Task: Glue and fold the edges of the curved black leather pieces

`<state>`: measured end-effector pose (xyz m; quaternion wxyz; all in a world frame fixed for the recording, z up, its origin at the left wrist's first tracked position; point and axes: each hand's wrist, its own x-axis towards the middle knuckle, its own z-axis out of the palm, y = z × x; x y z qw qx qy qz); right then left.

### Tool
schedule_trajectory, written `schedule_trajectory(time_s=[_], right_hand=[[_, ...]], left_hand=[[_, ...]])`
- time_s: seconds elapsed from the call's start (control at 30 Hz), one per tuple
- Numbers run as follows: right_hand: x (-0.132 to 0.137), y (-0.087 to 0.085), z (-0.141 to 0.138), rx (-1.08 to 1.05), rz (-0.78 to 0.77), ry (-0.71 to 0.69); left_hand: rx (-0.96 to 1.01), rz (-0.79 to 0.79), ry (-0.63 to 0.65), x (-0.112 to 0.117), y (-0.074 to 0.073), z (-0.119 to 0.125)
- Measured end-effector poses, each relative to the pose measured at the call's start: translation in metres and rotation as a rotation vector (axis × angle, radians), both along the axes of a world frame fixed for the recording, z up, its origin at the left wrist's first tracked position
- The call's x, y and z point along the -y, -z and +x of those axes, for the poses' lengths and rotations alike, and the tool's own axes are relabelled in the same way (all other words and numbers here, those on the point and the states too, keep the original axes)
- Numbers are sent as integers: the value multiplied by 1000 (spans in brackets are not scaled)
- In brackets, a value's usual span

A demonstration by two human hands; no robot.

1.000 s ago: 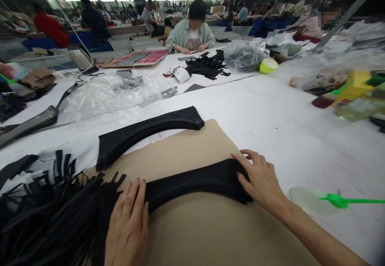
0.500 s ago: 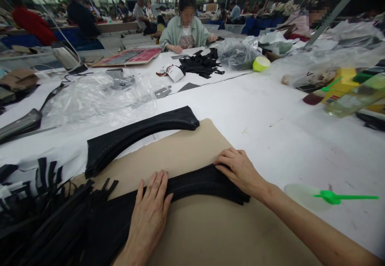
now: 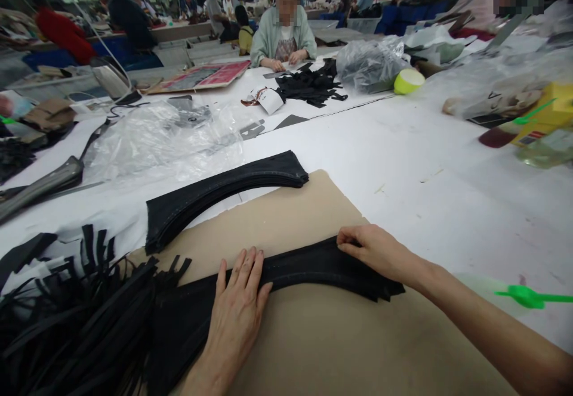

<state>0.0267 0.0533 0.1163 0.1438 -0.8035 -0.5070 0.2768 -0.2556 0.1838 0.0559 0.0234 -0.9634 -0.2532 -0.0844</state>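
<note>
A curved stack of black cut pieces point(image 3: 308, 268) lies on a tan cardboard sheet point(image 3: 322, 342). My left hand point(image 3: 237, 309) rests flat on its left part, fingers stretched out. My right hand point(image 3: 378, 253) lies on the stack's upper right edge, fingers extended and pressing the top. A second curved black stack point(image 3: 219, 193) sits farther back, half on the cardboard. A heap of black strips point(image 3: 76, 318) spreads at the left, beside my left hand.
A white table point(image 3: 425, 169) carries crumpled clear plastic point(image 3: 161, 142), a green-handled tool point(image 3: 532, 296) at the right, bottles point(image 3: 537, 127) and a yellow-green bowl point(image 3: 408, 81). A person in a green shirt point(image 3: 284, 32) sits across with black scraps point(image 3: 308, 89).
My left hand has moved right along the near stack. My right hand has slid from its right end to its upper edge. The camera view has shifted slightly.
</note>
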Motion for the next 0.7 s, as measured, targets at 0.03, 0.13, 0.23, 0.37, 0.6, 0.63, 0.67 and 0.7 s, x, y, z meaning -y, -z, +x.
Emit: schedule_trajectory(time_s=[0.03,0.13,0.23,0.37,0.6,0.63,0.67,0.7], right_hand=[[0,2,-1,47,19,-16],[4,5,-6,110,111,-70],[8,4,-6,147,203,-108],[10,6,-1,160,287,-159],[12,24,0,407,365,-159],[12,25,-3,450,393,-155],[13,25,-7,481,420,-161],[14,25,-12,498,446,-186]], left_hand=[[-7,11,-2,0,0,0],[-14,42,-14,2,1,0],[4,60,-31,4,0,1],[16,64,-48,7,-2,2],[-25,61,-70,8,0,5],[-34,62,-74,8,1,5],[-43,65,-76,9,2,5],[-51,70,-76,9,2,5]])
